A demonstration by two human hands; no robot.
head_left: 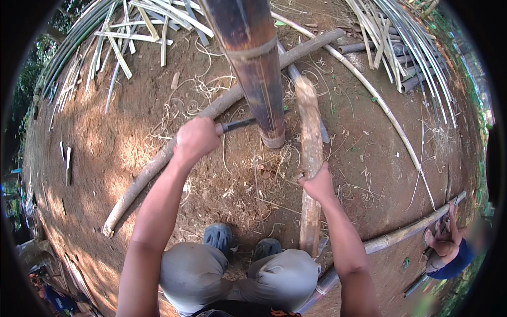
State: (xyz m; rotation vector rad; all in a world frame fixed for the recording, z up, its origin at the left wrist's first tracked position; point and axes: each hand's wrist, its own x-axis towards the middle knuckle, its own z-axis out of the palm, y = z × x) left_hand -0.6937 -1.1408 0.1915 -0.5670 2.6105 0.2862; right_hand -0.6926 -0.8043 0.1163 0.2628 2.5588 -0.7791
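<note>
Where the knife (236, 125) meets the bamboo (252, 68), its blade is hidden behind the stalk, so only a short dark stretch shows, lying left to right. The left hand (196, 139) has its fingers wrapped tight round the handle, which is covered. The bamboo stands upright at the far middle, its top cut off by the rim. The right hand (317, 183) grips a wooden club (310, 153) running near to far, just right of the bamboo; its near end passes behind the knee.
</note>
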